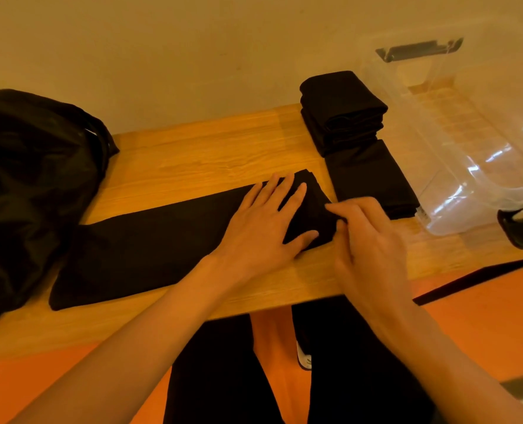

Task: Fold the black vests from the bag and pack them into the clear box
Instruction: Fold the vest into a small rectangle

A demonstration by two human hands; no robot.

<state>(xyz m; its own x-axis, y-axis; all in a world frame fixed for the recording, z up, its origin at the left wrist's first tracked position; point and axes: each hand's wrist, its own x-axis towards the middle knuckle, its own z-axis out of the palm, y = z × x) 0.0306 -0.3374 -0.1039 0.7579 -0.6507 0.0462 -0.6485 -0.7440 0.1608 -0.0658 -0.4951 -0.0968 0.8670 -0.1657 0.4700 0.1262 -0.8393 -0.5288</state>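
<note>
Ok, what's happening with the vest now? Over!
Left grip flat on vest. Right grip pinching its folded end. Folded stack sits beside clear box. Nothing in the way.

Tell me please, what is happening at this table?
A person is folding a black vest on the wooden table. The left hand presses flat on it, while the right hand pinches its folded right end. Folded vests lie stacked beside the clear box, which seems to hold none yet. The black bag sits at the left.
</note>
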